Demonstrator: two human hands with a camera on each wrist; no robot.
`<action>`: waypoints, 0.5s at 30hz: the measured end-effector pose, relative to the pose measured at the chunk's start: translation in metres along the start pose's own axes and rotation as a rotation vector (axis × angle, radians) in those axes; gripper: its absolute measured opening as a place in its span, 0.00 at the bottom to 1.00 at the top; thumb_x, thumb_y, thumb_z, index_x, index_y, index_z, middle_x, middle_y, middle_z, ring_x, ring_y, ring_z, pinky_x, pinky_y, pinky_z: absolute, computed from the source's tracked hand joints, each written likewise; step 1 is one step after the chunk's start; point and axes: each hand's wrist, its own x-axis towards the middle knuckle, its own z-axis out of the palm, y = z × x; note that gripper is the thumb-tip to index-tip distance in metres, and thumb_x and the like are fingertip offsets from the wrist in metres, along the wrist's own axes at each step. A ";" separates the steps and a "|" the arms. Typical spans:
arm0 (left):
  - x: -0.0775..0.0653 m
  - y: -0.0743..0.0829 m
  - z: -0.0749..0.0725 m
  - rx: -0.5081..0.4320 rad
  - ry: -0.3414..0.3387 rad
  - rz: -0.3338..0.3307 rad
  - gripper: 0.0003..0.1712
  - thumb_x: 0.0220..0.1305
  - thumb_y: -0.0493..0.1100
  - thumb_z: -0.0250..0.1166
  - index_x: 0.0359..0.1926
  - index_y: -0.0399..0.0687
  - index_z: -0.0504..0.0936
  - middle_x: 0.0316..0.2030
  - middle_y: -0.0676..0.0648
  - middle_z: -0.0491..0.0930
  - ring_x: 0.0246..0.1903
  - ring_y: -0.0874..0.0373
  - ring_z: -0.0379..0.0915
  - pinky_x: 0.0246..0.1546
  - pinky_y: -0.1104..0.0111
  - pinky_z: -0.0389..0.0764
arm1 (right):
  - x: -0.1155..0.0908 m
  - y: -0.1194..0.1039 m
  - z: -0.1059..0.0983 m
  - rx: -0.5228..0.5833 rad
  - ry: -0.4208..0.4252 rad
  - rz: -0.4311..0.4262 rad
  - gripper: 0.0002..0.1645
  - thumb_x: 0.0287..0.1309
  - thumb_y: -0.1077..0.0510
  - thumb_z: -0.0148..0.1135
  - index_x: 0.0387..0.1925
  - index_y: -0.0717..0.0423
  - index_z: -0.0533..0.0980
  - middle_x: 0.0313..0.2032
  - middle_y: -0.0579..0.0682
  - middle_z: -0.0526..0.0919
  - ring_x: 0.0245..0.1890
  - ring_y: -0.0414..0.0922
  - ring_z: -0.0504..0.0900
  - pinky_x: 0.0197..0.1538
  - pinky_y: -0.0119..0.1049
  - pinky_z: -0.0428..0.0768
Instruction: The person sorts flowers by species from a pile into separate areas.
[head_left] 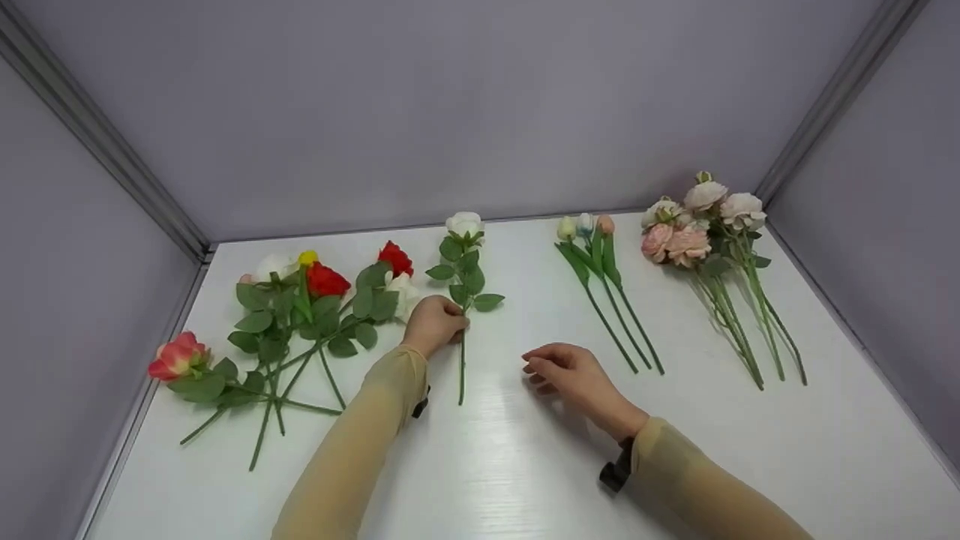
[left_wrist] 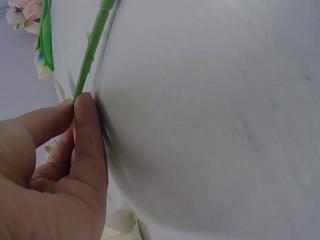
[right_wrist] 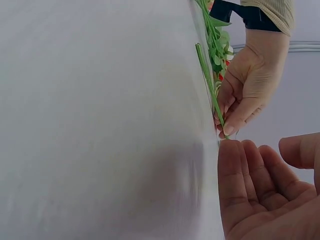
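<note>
A white rose (head_left: 465,223) with green leaves lies near the middle of the table, its stem pointing toward me. My left hand (head_left: 435,326) pinches that stem just below the leaves. In the left wrist view, thumb and fingertips of the left hand (left_wrist: 65,165) meet on the green stem (left_wrist: 92,50). To the right of the rose, my right hand (head_left: 574,379) is above the table with relaxed, slightly bent fingers and holds nothing. The right wrist view shows its fingers (right_wrist: 235,175) apart from the stem.
On the left lies a loose pile of flowers, with red roses (head_left: 327,280), a pink-red rose (head_left: 180,356) and crossing stems. Three tulips (head_left: 585,227) lie right of centre. Pale pink peonies (head_left: 688,244) lie at the far right. Grey walls (head_left: 480,105) border the white table (head_left: 495,465).
</note>
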 end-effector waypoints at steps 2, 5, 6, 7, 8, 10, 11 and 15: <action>0.000 0.000 0.000 -0.007 0.002 -0.007 0.10 0.67 0.34 0.68 0.47 0.33 0.81 0.40 0.40 0.82 0.33 0.55 0.81 0.35 0.67 0.85 | 0.000 0.000 0.000 0.000 -0.003 0.006 0.19 0.72 0.57 0.62 0.55 0.68 0.79 0.47 0.64 0.85 0.48 0.60 0.84 0.49 0.48 0.86; 0.000 0.000 0.000 -0.017 0.001 -0.009 0.10 0.68 0.36 0.68 0.47 0.34 0.82 0.40 0.40 0.82 0.34 0.55 0.81 0.37 0.66 0.85 | 0.002 0.004 -0.001 -0.002 -0.007 0.012 0.20 0.71 0.55 0.63 0.54 0.67 0.80 0.46 0.62 0.85 0.47 0.57 0.85 0.49 0.46 0.86; -0.001 0.000 0.000 -0.020 -0.001 -0.005 0.10 0.69 0.37 0.68 0.47 0.35 0.82 0.39 0.41 0.82 0.35 0.55 0.81 0.38 0.65 0.85 | 0.002 0.004 -0.002 -0.004 -0.008 0.013 0.20 0.71 0.55 0.64 0.54 0.66 0.80 0.46 0.61 0.85 0.47 0.56 0.85 0.49 0.46 0.86; -0.003 0.000 0.000 -0.020 -0.002 -0.001 0.10 0.69 0.38 0.68 0.47 0.35 0.82 0.39 0.41 0.82 0.35 0.55 0.81 0.39 0.64 0.85 | 0.002 0.003 -0.002 -0.005 -0.007 0.015 0.19 0.71 0.55 0.64 0.54 0.66 0.80 0.46 0.61 0.85 0.47 0.56 0.85 0.49 0.46 0.86; -0.004 -0.001 -0.001 -0.018 -0.003 0.001 0.11 0.69 0.39 0.68 0.46 0.36 0.82 0.38 0.42 0.82 0.35 0.54 0.81 0.40 0.64 0.85 | 0.002 0.003 -0.002 -0.007 -0.006 0.015 0.19 0.71 0.55 0.63 0.54 0.66 0.80 0.46 0.61 0.85 0.47 0.56 0.85 0.49 0.46 0.86; -0.007 -0.003 -0.003 -0.001 -0.004 0.011 0.11 0.70 0.42 0.68 0.46 0.37 0.82 0.37 0.43 0.82 0.35 0.54 0.80 0.39 0.64 0.84 | 0.001 0.003 -0.003 -0.007 -0.004 0.012 0.20 0.72 0.55 0.63 0.55 0.66 0.80 0.47 0.61 0.85 0.47 0.57 0.85 0.49 0.47 0.86; -0.009 -0.004 -0.004 0.003 -0.007 0.014 0.11 0.70 0.42 0.68 0.46 0.38 0.82 0.36 0.43 0.82 0.35 0.54 0.80 0.39 0.64 0.84 | 0.001 0.002 -0.003 -0.006 -0.003 0.009 0.20 0.72 0.55 0.63 0.55 0.67 0.80 0.47 0.61 0.85 0.47 0.57 0.85 0.49 0.47 0.85; -0.020 -0.008 -0.011 0.062 -0.017 0.051 0.11 0.71 0.45 0.68 0.46 0.42 0.82 0.36 0.45 0.82 0.34 0.55 0.79 0.35 0.66 0.82 | 0.001 0.004 -0.002 -0.007 0.003 0.003 0.19 0.73 0.56 0.61 0.56 0.68 0.79 0.48 0.63 0.85 0.48 0.58 0.84 0.50 0.50 0.85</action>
